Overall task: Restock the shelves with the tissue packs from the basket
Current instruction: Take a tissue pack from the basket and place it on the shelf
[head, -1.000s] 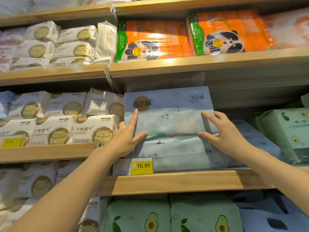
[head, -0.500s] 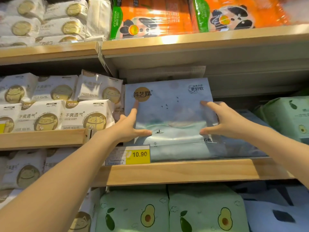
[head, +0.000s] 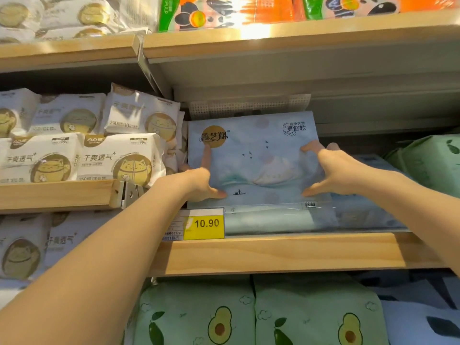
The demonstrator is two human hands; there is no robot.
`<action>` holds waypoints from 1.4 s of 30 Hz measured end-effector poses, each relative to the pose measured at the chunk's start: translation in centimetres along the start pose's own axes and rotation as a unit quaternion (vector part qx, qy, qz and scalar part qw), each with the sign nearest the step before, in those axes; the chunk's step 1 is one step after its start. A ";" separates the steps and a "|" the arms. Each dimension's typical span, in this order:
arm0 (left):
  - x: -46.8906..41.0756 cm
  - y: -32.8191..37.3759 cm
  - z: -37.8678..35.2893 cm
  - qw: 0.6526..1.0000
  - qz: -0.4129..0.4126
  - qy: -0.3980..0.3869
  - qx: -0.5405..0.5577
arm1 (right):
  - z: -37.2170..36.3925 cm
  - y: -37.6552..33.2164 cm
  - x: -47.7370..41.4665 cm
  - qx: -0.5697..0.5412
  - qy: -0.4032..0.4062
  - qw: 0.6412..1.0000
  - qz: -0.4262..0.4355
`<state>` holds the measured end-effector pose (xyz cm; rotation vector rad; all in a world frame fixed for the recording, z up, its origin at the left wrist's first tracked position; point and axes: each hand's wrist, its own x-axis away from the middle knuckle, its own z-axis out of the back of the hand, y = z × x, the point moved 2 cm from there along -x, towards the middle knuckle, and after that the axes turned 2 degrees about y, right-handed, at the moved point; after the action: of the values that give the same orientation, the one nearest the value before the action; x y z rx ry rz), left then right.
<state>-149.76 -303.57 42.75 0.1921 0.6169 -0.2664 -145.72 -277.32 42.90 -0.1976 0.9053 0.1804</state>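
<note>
A large pale blue tissue pack (head: 256,155) with a gold round logo stands upright on the middle wooden shelf (head: 286,252), behind a clear front lip. My left hand (head: 199,180) presses flat on its left side, index finger pointing up and thumb at the lower edge. My right hand (head: 333,170) clamps its right edge, fingers above and thumb below. More blue packs (head: 368,195) lie to its right. The basket is out of view.
A yellow 10.90 price tag (head: 202,224) hangs on the shelf lip. White cat-logo packs (head: 117,158) fill the left shelves. Green avocado packs (head: 254,317) sit below, another green pack (head: 430,163) at right. Orange panda packs (head: 224,11) line the top shelf.
The pack has gone deeper into the shelf and stands straighter. My right hand shifted to its right edge and my left hand slid a little lower. The view has drawn closer.
</note>
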 end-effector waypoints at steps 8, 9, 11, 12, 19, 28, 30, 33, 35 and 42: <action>-0.6 -0.1 -0.2 1.000 0.003 -0.001 -0.002 | -0.3 0.5 -0.5 -0.022 -0.007 1.000 -0.013; -0.8 -0.3 -0.3 1.000 0.006 -0.003 -0.001 | -0.3 0.4 -0.5 -0.025 -0.009 1.000 -0.015; -1.0 -0.4 -0.3 1.000 0.012 -0.006 0.004 | -0.2 0.2 -0.4 -0.029 -0.014 0.999 -0.022; -0.9 -0.5 -0.3 1.000 0.013 -0.009 0.007 | -0.1 0.1 -0.3 -0.028 -0.020 0.999 -0.023; 0.6 -0.3 0.1 0.999 0.025 -0.022 0.002 | 0.8 0.3 1.2 -0.027 -0.063 0.997 -0.027; 4.9 1.0 2.0 0.998 0.019 -0.002 0.055 | 4.4 -0.4 5.3 -0.044 -0.069 0.997 -0.018; 6.4 1.2 2.4 0.997 0.021 0.005 0.068 | 5.1 -0.3 6.6 -0.056 -0.070 0.996 -0.015; 9.1 2.2 2.9 0.996 0.020 0.026 0.082 | 6.1 0.2 8.9 -0.070 -0.064 0.995 -0.016; 11.1 3.0 3.2 0.995 0.024 0.035 0.094 | 6.7 0.7 10.4 -0.076 -0.069 0.995 -0.014; 18.3 6.3 3.6 0.993 0.022 0.025 0.113 | 8.9 1.7 16.2 -0.096 -0.094 0.991 -0.005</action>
<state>-131.55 -302.01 35.35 0.4308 0.6303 -0.2901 -129.55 -272.37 35.27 -0.3581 0.6999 0.2728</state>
